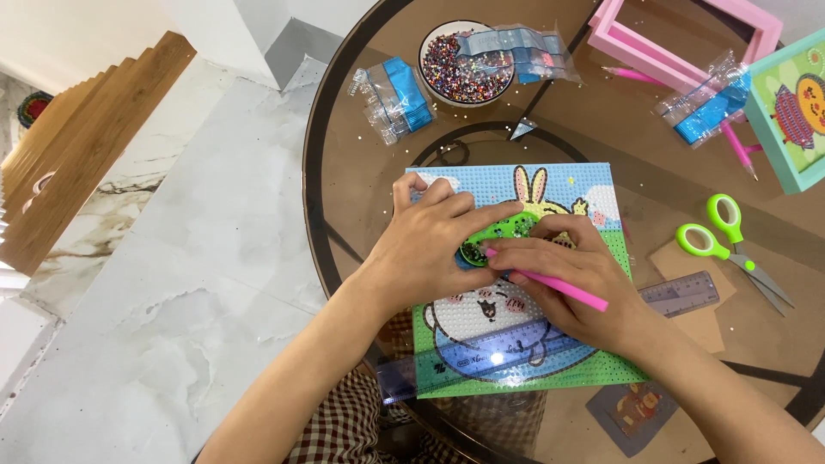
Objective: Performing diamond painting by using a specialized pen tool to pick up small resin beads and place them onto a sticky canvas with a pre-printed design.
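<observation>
Left hand [438, 245] flat, palm down, fingers curled round a small green bead tray [498, 234], grip clamped on it, atop the dotted rabbit canvas [571, 193] mid-surface. Right hand [571, 275] knuckles up, grip pinched tight on a slim pink pen [563, 290], tip at the tray. Farther right on the round glass surface [344, 172]: clear ruler [683, 294], green-handled scissors [718, 236].

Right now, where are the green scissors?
In the head view, the green scissors lie on the glass table at the right, beside the canvas, just above the clear ruler.
</observation>
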